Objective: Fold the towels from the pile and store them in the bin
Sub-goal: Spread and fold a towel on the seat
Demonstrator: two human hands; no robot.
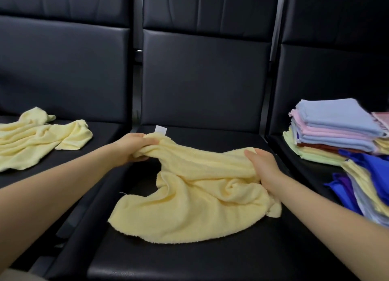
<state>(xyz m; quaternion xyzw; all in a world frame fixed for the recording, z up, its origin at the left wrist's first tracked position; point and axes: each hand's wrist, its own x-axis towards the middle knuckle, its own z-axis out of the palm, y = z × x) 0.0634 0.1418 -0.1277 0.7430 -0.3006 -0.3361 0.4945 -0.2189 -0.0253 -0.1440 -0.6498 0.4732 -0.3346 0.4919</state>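
Both hands are busy with the same thing here. The left hand (134,147) has its fingers curled tight round a bunched far-left edge of a pale yellow terry towel (189,198), with a small white fabric tag (160,130) sticking up just past it. The right hand (264,167) grips the right side of that towel, thumb on top and fingers tucked under the cloth. The stretch between the two hands is lifted a bit, while the rest sags down in a rumpled heap onto the black padded middle seat (200,257).

Over on the left seat lies a loose crumpled pile of more pale yellow towels (37,142). On the right seat sits a neat stack of folded towels in blue, pink, rust and pale yellow (334,133), with messier blue, purple and yellow cloths (368,186) spilling nearer the camera.
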